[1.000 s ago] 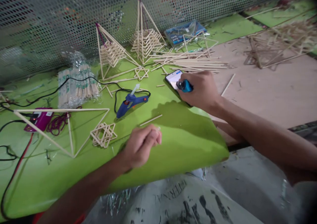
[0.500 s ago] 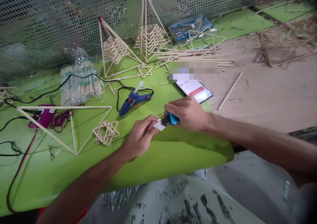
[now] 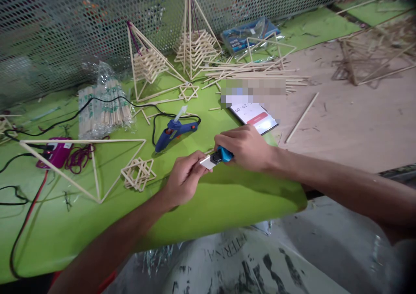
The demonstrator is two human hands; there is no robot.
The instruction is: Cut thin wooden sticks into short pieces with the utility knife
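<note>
My right hand (image 3: pixel 245 146) is wrapped round a blue and black utility knife (image 3: pixel 224 154), its wide blade out and pointing left. Close against that blade, my left hand (image 3: pixel 185 177) pinches a thin wooden stick, mostly hidden by the fingers and the blade. Both hands are above the front part of the green table (image 3: pixel 227 203). Left of my left hand lies a small star-shaped lattice of sticks (image 3: pixel 139 174), touching a larger triangular stick frame (image 3: pixel 58 170). A blue glue gun (image 3: pixel 173 131) rests just beyond my hands.
A phone (image 3: pixel 255 114) showing a timer lies behind my right hand. Two stick pyramids (image 3: pixel 149 64) stand by the perforated metal screen (image 3: pixel 81 34). Bagged chopsticks (image 3: pixel 105 105), a purple power strip (image 3: pixel 55 151) with black cords, and loose sticks (image 3: pixel 253 73) lie around.
The knife blade has shifted slightly left and down over my left fingertips. Both hands keep their grips, and the things on the table stay put.
</note>
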